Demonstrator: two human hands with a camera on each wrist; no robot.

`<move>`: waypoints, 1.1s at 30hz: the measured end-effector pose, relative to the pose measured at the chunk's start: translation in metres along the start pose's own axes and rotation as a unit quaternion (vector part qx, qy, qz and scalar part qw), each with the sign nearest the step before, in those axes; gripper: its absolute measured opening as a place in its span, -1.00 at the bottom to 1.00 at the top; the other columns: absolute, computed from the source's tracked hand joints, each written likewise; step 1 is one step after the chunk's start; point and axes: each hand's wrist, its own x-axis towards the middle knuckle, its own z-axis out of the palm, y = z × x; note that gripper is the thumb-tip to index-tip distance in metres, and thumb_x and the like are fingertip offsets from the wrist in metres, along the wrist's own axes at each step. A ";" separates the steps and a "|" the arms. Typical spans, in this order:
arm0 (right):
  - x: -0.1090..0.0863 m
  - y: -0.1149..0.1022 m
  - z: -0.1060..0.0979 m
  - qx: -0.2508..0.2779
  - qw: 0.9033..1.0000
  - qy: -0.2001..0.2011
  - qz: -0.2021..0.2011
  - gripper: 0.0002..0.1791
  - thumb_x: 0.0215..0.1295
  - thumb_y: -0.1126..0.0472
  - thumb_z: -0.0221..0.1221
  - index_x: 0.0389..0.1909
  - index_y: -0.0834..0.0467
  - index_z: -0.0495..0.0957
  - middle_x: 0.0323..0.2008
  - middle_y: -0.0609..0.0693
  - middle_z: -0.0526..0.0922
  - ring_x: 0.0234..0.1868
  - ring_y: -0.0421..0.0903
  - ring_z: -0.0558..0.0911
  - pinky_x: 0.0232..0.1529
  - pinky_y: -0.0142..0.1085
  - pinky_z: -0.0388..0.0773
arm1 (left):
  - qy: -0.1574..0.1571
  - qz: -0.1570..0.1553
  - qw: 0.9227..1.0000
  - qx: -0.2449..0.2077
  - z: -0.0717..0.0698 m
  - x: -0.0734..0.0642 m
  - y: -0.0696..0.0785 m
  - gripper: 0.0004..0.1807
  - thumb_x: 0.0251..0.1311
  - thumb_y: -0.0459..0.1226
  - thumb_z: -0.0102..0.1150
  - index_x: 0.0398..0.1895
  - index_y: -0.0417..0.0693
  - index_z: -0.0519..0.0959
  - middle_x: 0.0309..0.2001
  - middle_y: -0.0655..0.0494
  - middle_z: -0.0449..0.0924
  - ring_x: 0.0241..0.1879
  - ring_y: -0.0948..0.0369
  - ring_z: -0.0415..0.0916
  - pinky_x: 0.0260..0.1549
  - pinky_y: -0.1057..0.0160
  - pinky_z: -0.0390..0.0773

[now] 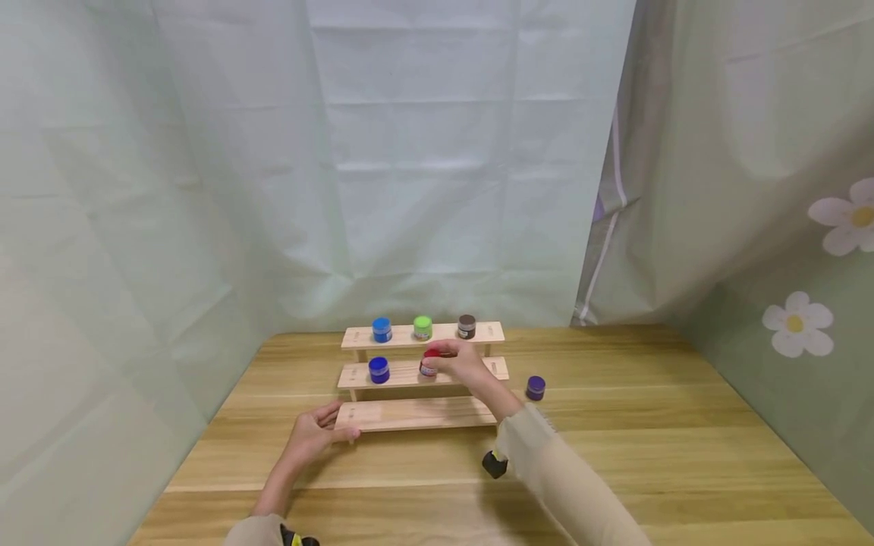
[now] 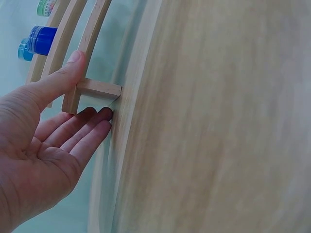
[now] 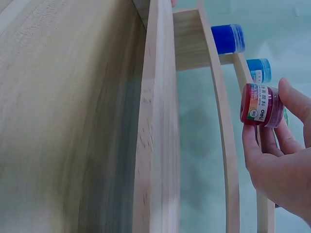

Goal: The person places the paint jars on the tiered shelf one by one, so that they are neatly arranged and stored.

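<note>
My right hand [image 1: 466,364] pinches a red paint jar [image 3: 261,106] between thumb and fingers, at the middle step of a three-step wooden rack [image 1: 416,413]. To the left on that step stands a dark blue jar [image 1: 378,370]. My left hand [image 1: 312,436] holds the left end of the lowest step, its thumb [image 2: 73,68] on the front and the other fingers [image 2: 90,131] below and behind. The top step carries a light blue jar [image 1: 381,330], a light green jar [image 1: 422,327] and a dark brown jar [image 1: 466,327].
A purple jar [image 1: 536,387] stands on the wooden table [image 1: 649,455], right of the rack. Pale cloth [image 1: 451,189] hangs behind the table and along its sides, with white flowers [image 1: 797,324] on the right part.
</note>
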 end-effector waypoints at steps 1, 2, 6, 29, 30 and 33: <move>0.000 0.000 0.001 0.002 1.000 0.000 0.001 -0.55 0.22 0.25 0.32 0.10 0.36 0.55 0.00 0.20 0.68 -0.07 -0.14 0.61 -0.10 -0.40 0.57 | 0.001 0.001 1.000 0.000 0.000 0.000 0.000 -0.09 -0.06 -0.27 0.52 0.33 -0.47 0.28 0.30 -0.36 0.35 0.29 -0.20 0.39 0.18 0.11 0.53; 0.000 0.000 0.002 0.001 1.000 0.001 -0.001 -0.55 0.22 0.25 0.32 0.09 0.36 0.55 0.00 0.21 0.68 -0.07 -0.14 0.61 -0.11 -0.41 0.57 | 0.001 0.000 1.000 0.000 0.001 0.000 0.000 -0.09 -0.06 -0.27 0.52 0.33 -0.47 0.28 0.30 -0.35 0.35 0.29 -0.20 0.39 0.18 0.11 0.53; 0.001 0.002 0.007 -0.004 1.000 0.003 -0.003 -0.57 0.22 0.26 0.32 0.09 0.35 0.56 0.00 0.20 0.68 -0.08 -0.14 0.61 -0.11 -0.40 0.58 | 0.001 0.000 1.000 0.002 0.002 0.000 0.001 -0.10 -0.05 -0.26 0.51 0.34 -0.46 0.28 0.30 -0.34 0.36 0.29 -0.20 0.40 0.19 0.10 0.52; -0.004 0.011 0.016 -0.024 1.000 0.009 -0.014 -0.44 0.22 0.22 0.33 0.21 0.35 0.47 0.05 0.27 0.64 0.00 -0.03 0.63 -0.03 -0.33 0.63 | 0.000 -0.002 1.000 0.007 0.002 -0.003 0.001 -0.10 -0.06 -0.27 0.52 0.33 -0.46 0.28 0.28 -0.36 0.37 0.27 -0.22 0.41 0.18 0.06 0.53; -0.005 0.012 0.015 -0.020 1.000 0.007 -0.011 -0.42 0.22 0.20 0.33 0.22 0.34 0.46 0.06 0.26 0.63 0.01 -0.03 0.62 0.00 -0.32 0.62 | 0.002 -0.004 1.000 0.009 0.002 -0.002 0.000 -0.10 -0.07 -0.26 0.52 0.33 -0.45 0.29 0.28 -0.36 0.37 0.26 -0.22 0.42 0.18 0.05 0.53; -0.007 0.012 0.010 -0.006 1.000 0.000 -0.006 -0.41 0.24 0.17 0.31 0.25 0.31 0.44 0.13 0.24 0.61 0.09 0.02 0.60 0.12 -0.23 0.59 | 0.000 -0.001 1.000 0.014 0.001 -0.001 0.000 -0.09 -0.07 -0.24 0.52 0.33 -0.45 0.28 0.28 -0.36 0.37 0.26 -0.22 0.42 0.19 0.03 0.52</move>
